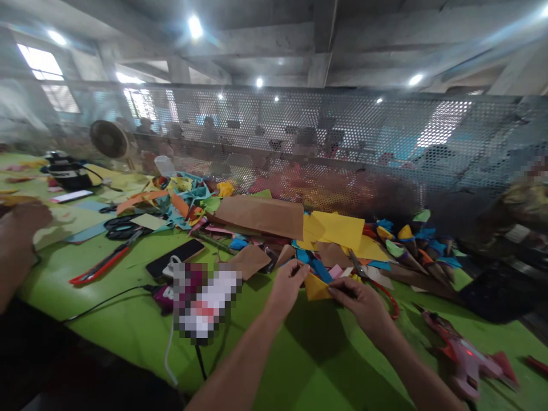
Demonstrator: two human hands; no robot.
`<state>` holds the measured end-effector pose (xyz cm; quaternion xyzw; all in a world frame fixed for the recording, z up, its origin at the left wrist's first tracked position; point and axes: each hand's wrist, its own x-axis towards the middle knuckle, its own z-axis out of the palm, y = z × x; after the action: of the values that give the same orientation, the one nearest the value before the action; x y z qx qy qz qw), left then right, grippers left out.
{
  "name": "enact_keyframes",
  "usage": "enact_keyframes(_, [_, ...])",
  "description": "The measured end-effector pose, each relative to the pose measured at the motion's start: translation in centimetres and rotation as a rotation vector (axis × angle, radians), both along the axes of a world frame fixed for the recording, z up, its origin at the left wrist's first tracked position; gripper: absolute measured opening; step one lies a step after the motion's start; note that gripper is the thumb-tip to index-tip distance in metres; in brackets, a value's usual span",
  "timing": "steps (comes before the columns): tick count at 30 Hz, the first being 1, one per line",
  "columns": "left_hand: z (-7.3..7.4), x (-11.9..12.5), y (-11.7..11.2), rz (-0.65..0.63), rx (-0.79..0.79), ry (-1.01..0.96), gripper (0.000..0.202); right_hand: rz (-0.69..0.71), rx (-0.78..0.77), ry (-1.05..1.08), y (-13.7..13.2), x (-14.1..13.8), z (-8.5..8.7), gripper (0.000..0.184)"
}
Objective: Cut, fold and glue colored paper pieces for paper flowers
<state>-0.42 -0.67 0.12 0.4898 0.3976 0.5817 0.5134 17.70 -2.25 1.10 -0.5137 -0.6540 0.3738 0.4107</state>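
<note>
My left hand (287,285) and my right hand (362,302) meet over a small yellow paper piece (315,287) on the green table (128,325). Both hands pinch the yellow piece, the left at its upper left edge, the right at its right side. A blue paper scrap (320,269) lies just behind it. Red-handled scissors (387,294) lie right behind my right hand.
Coloured and brown paper sheets (261,216) and paper cones (411,242) pile up behind. A phone (175,258), a red cutter (105,264), black scissors (122,225) and cables lie left. A pink glue gun (466,359) lies right. Another person's hand (21,228) is at left; mesh screen behind.
</note>
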Motion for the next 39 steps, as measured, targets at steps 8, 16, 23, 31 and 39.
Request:
enact_keyframes(8, [-1.0, -0.4, 0.7, 0.041, 0.029, 0.048, 0.036, 0.024, -0.031, 0.056, 0.0, -0.4, 0.2, 0.027])
enact_keyframes(16, [-1.0, -0.7, 0.7, -0.012, -0.055, 0.037, 0.040, 0.004, -0.028, 0.122, 0.2, 0.1, 0.3, 0.035])
enact_keyframes(23, [-1.4, -0.8, 0.9, -0.036, -0.165, -0.031, 0.047, 0.023, -0.064, 0.269, 0.0, 0.3, 0.7, 0.041])
enact_keyframes(31, [-1.6, -0.7, 0.8, -0.055, -0.178, -0.012, 0.048, 0.008, -0.044, 0.263, 0.1, 0.5, 0.7, 0.036])
enact_keyframes(39, [-1.7, -0.4, 1.1, 0.111, -0.070, 0.218, 0.032, -0.043, -0.043, 0.238, 0.2, 0.8, 1.1, 0.038])
